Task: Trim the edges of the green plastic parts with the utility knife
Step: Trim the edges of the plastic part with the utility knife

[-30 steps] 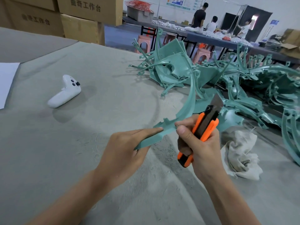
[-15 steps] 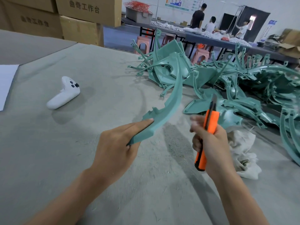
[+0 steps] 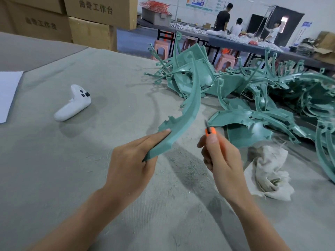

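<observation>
Two hands are up over the grey counter [image 3: 54, 169]. The left hand [image 3: 130, 167] pinches the near end of one curved green part [image 3: 188, 113], which arcs up and away. The right hand [image 3: 223, 160] is curled round one orange utility knife [image 3: 209, 131]. A second ago its blade met the part; now the two are apart and only the knife's tip shows.

One crumpled rag [image 3: 270, 174] lies to the right. One white controller [image 3: 72, 105] and one paper sheet [image 3: 7, 93] lie to the left. Farther right is one heap of green parts [image 3: 272, 98]. Beyond stand closed cardboard boxes [image 3: 101, 9], a grey crate [image 3: 155, 16] holding red wire pieces, and three people.
</observation>
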